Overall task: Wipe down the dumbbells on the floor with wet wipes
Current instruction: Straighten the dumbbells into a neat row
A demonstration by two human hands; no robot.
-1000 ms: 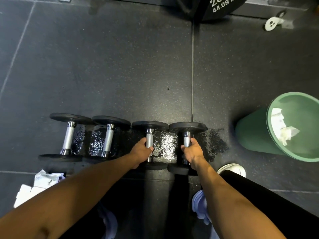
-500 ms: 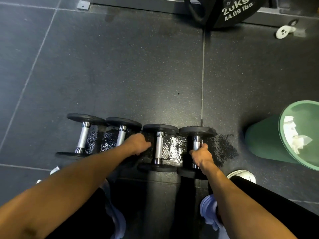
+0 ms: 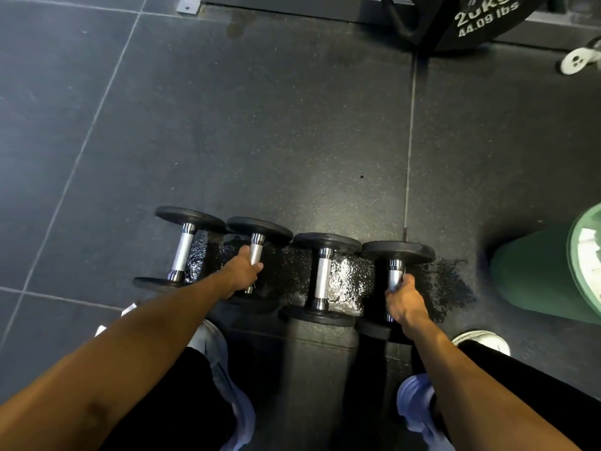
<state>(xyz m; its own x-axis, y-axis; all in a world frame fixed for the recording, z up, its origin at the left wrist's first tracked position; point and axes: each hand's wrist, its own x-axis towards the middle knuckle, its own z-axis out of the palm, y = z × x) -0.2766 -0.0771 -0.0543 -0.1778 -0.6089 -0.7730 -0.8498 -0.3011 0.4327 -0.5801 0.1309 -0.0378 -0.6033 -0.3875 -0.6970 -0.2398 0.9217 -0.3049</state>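
1. Four dumbbells lie side by side in one row on the dark rubber floor (image 3: 260, 125), handles pointing away from the person. Counted from the left they are the first dumbbell (image 3: 182, 252), second dumbbell (image 3: 257, 247), third dumbbell (image 3: 322, 278) and fourth dumbbell (image 3: 395, 271).
2. The left hand (image 3: 242, 271) is curled round the chrome handle of the second dumbbell. The right hand (image 3: 405, 299) is wrapped round the handle of the fourth dumbbell, towards its near end. I cannot tell whether a wipe sits under either palm.
3. A second ago the left hand was on the third dumbbell. It has since shifted one place left, leaving that handle bare. The right hand has stayed on the fourth.
4. My reading is that the work is passing along the row. The third dumbbell is probably finished and the first has no hand on it. With no wipe in plain sight, the hands could equally be only taking hold to move the pair.
5. A wet patch (image 3: 351, 281) glistens on the floor under the row, brightest between the third and fourth dumbbells.
6. Further out stand one green bin (image 3: 533, 275), to the right and cut by the frame edge, and one black weight plate (image 3: 481, 17) at the top.
7. The count is four dumbbells, two hands, one bin and one plate.
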